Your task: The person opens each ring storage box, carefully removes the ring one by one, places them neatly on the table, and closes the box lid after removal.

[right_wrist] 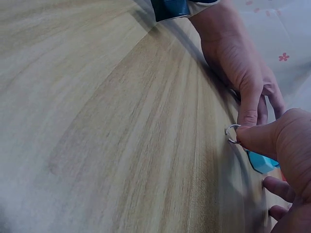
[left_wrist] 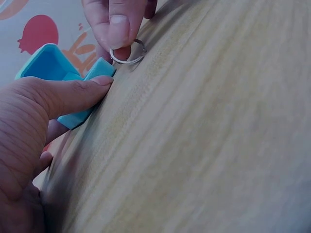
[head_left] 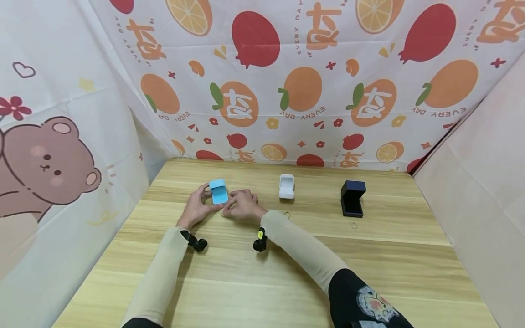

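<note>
A light-blue ring box stands with its lid up at the left of the table. My left hand grips it, with the thumb along its front edge and fingers at its far side. Close in front of the box, my right hand pinches a silver ring between thumb and fingertips. In the right wrist view the ring juts out past the right thumb, near the left thumb. The box is mostly hidden there behind the hands.
A white ring box and a dark navy ring box stand with lids up farther right on the wooden table. One ring lies in front of the white box, another ring before the navy one. Printed cloth hangs behind.
</note>
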Demonstrator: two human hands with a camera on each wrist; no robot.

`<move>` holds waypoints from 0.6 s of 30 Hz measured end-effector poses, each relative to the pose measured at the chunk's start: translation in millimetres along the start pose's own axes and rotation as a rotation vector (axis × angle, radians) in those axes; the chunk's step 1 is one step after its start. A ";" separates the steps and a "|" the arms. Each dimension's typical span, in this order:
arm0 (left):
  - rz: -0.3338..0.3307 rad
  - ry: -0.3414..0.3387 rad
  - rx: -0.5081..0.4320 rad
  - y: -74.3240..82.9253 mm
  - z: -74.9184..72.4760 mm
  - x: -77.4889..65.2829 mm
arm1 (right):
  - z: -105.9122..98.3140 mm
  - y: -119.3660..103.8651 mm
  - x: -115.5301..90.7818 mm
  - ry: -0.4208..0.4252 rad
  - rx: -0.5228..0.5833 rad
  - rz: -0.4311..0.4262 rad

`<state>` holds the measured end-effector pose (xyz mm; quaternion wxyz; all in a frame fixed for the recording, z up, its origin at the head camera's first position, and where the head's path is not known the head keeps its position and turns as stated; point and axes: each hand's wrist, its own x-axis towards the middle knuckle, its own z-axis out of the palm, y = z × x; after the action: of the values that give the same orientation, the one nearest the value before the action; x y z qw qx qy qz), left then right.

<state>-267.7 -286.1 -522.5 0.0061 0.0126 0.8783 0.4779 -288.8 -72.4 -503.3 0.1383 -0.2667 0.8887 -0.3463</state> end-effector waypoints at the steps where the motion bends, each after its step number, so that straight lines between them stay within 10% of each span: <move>1: 0.002 0.001 0.001 0.4 0.1 -0.1 | 0.1 0.4 -0.1 0.000 -0.001 -0.003; 18: -0.020 0.004 0.022 2.5 1.0 -0.2 | 2.6 -0.5 -4.9 0.026 -0.037 -0.006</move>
<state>-267.5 -283.9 -521.0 0.0091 0.0032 0.8835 0.4683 -283.5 -71.3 -504.5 0.1208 -0.2675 0.8958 -0.3339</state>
